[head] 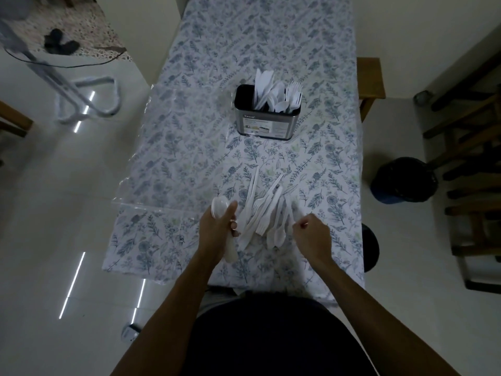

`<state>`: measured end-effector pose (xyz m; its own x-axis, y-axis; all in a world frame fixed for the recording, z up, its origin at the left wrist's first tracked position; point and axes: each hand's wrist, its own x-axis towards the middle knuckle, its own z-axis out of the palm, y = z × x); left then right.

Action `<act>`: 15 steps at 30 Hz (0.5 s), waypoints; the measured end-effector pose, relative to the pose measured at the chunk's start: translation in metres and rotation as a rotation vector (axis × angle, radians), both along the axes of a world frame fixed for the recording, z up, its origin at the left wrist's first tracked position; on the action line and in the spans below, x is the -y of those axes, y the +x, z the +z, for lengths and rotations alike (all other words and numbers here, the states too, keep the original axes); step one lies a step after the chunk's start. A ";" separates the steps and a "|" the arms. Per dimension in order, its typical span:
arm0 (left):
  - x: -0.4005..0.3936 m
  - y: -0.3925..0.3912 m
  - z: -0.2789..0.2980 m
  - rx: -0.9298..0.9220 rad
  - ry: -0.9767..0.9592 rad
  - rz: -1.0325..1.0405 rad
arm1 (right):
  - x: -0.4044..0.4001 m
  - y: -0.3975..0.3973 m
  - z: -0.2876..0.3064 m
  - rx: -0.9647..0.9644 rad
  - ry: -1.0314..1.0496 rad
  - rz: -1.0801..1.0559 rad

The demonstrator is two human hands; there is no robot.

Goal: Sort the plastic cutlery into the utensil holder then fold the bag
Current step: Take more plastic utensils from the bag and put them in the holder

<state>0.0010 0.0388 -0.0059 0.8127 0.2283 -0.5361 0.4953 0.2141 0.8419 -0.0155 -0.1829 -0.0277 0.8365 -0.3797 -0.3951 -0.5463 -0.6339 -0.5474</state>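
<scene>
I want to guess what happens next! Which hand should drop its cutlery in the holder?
Probably the left hand. It already grips a spoon, so it can carry it straight to the utensil holder. The right hand is at the loose pile, and whether it grips anything is unclear.

We see bare forearms with no sleeves, a dark garment (273, 340) over the torso, and a ring (233, 220) on the left hand (219, 226).

Dim, bluish, edges warped wide-angle.
</scene>
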 end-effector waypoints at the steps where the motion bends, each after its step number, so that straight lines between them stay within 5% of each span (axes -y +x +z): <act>1: 0.003 0.002 0.004 0.022 0.036 -0.013 | 0.004 0.002 0.004 0.063 -0.012 -0.033; 6: 0.015 0.014 0.025 0.176 0.241 -0.097 | 0.017 0.013 0.035 0.398 -0.007 0.243; 9: 0.023 0.026 0.036 0.202 0.332 -0.149 | 0.016 0.023 0.069 0.319 0.133 0.481; 15: 0.036 0.018 0.039 0.016 0.078 -0.539 | -0.015 0.032 0.077 0.318 0.434 0.490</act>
<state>0.0186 0.0026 0.0327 0.8336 -0.1844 -0.5207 0.5043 -0.1303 0.8536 0.0163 -0.1676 0.0496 0.9698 0.2034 -0.1345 -0.0281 -0.4545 -0.8903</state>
